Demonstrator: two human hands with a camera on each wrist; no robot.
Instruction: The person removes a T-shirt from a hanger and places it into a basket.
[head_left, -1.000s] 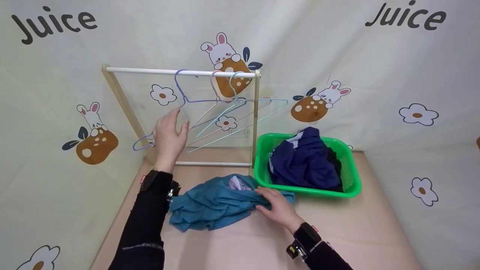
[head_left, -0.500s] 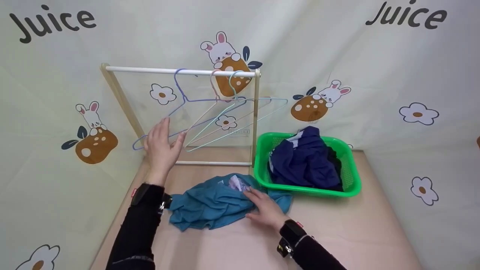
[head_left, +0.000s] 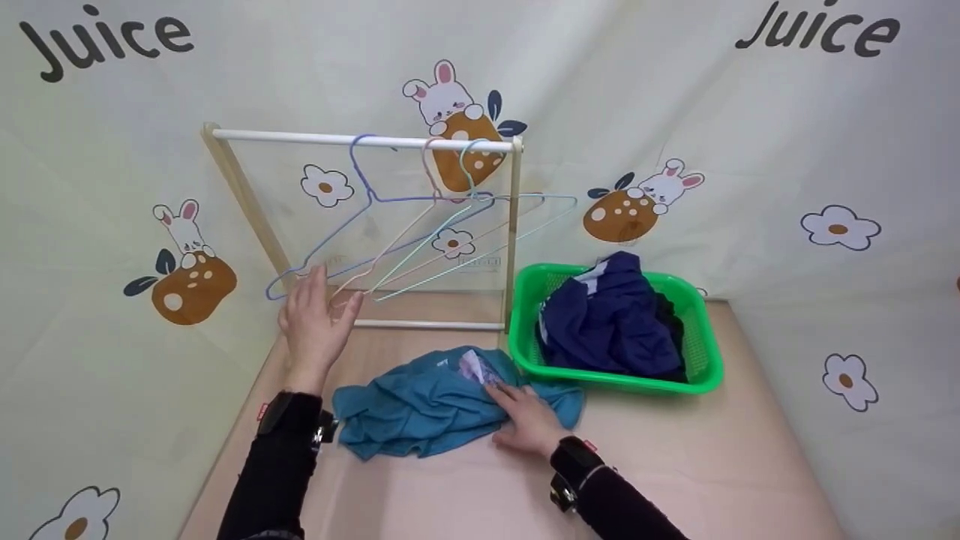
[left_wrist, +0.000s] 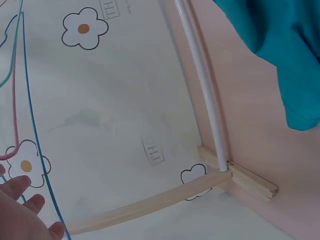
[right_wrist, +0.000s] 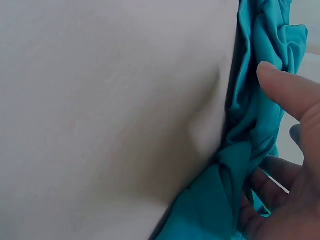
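A teal garment (head_left: pixel 424 409) lies crumpled on the table, a pale printed patch (head_left: pixel 474 367) showing near its top. My right hand (head_left: pixel 529 424) rests on its right part, fingers extended over the fabric. The right wrist view shows the thumb (right_wrist: pixel 285 90) spread apart from the other fingers at the cloth. My left hand (head_left: pixel 311 330) is raised, fingers apart, beside the lower left ends of the hangers, and holds nothing. A blue hanger (head_left: pixel 330 236), a pink hanger (head_left: pixel 405 238) and a mint hanger (head_left: pixel 427 247) hang from the rack's white rod (head_left: pixel 285 138).
A green basket (head_left: pixel 709 367) with dark blue clothing (head_left: pixel 615 322) inside stands right of the rack, just behind the teal garment. The rack's wooden post (head_left: pixel 244 199) rises at the left. A printed cloth wall (head_left: pixel 750 135) encloses the table (head_left: pixel 720 457).
My left hand has come down from the blue hanger's neck to the hangers' lower ends. My right hand has shifted left across the teal garment, whose right end has slightly changed shape.
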